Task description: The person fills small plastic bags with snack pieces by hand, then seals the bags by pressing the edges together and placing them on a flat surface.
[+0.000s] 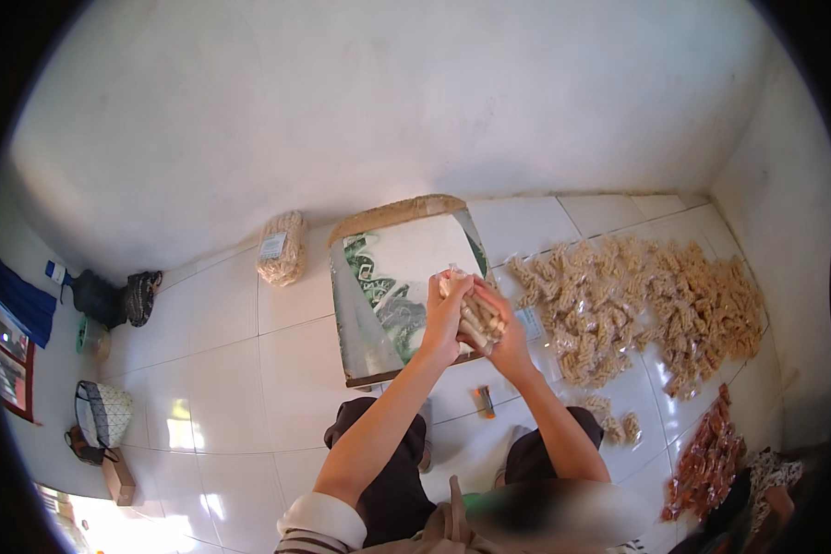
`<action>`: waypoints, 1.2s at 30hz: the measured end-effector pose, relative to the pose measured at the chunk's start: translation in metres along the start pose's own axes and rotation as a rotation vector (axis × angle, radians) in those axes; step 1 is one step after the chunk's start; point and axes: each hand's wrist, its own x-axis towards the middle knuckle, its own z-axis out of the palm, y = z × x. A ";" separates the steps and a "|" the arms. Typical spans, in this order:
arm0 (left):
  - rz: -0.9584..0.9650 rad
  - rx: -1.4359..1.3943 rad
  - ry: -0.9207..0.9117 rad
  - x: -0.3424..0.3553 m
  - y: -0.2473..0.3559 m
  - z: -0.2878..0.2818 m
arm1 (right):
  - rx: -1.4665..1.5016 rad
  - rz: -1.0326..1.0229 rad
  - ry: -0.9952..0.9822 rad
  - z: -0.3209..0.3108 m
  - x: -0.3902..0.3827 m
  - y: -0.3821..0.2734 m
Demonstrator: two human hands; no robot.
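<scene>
My left hand (445, 319) grips the upper left of a clear bag of cream-coloured stick pieces (478, 323), its fingers closed near the gathered top. My right hand (503, 328) is wrapped round the right side of the same bag. The bag is over a low board (379, 351) with a pale top and green print, near its right half. A white label (530, 323) shows just right of my right hand. A small orange-and-black tool (485, 401) lies on the floor below the board.
Heaps of bagged pale snacks (582, 342) cover the right floor, with red-brown packets (702, 452) below. A large packed bundle (282, 247) sits left of the board. Baskets (102, 415) and a box (118, 475) line the left wall. Another person (771, 508) is partly visible at lower right.
</scene>
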 end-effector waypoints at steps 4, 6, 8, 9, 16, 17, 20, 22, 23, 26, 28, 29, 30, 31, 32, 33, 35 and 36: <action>-0.055 0.042 0.001 0.010 -0.013 -0.022 | 0.083 0.078 0.046 0.014 -0.005 0.008; -0.092 0.004 -0.013 0.013 -0.016 -0.031 | -0.021 0.101 0.046 0.018 -0.006 0.008; -0.197 -0.032 -0.039 0.015 -0.009 -0.041 | -0.020 0.162 0.042 0.023 -0.007 0.011; -0.242 -0.047 -0.061 0.016 -0.003 -0.044 | -0.021 0.181 0.045 0.026 -0.004 0.012; 0.387 1.065 -0.140 0.092 -0.034 -0.146 | 0.192 0.336 0.478 0.038 -0.004 0.049; 0.430 1.396 -0.362 0.099 -0.038 -0.174 | 0.271 0.361 0.549 0.035 -0.013 0.061; 0.395 1.672 -0.620 0.105 -0.048 -0.232 | 0.296 0.466 0.671 0.037 -0.046 0.088; 0.410 1.636 -0.536 0.101 -0.068 -0.242 | 0.302 0.516 0.726 0.033 -0.059 0.094; 0.461 1.637 -0.429 0.097 -0.079 -0.245 | 0.308 0.541 0.753 0.033 -0.064 0.098; 0.538 1.652 -0.275 0.100 -0.097 -0.227 | 0.306 0.621 0.755 0.026 -0.072 0.113; 0.600 1.644 -0.188 0.105 -0.106 -0.216 | 0.283 0.597 0.722 0.029 -0.072 0.122; 0.651 1.619 -0.133 0.108 -0.111 -0.209 | 0.271 0.585 0.706 0.031 -0.073 0.127; 0.707 1.588 -0.074 0.112 -0.114 -0.201 | 0.266 0.553 0.674 0.033 -0.068 0.126; 0.690 1.592 -0.083 0.114 -0.112 -0.196 | 0.265 0.529 0.645 0.038 -0.064 0.122; 0.673 1.595 -0.092 0.116 -0.110 -0.192 | 0.263 0.506 0.617 0.043 -0.059 0.116; 0.655 1.598 -0.104 0.115 -0.106 -0.185 | 0.287 0.475 0.604 0.046 -0.055 0.109; 0.807 1.546 -0.121 0.114 -0.101 -0.176 | 0.201 0.415 0.536 0.052 -0.051 0.096; 0.897 1.513 -0.128 0.115 -0.098 -0.169 | 0.156 0.371 0.502 0.052 -0.049 0.093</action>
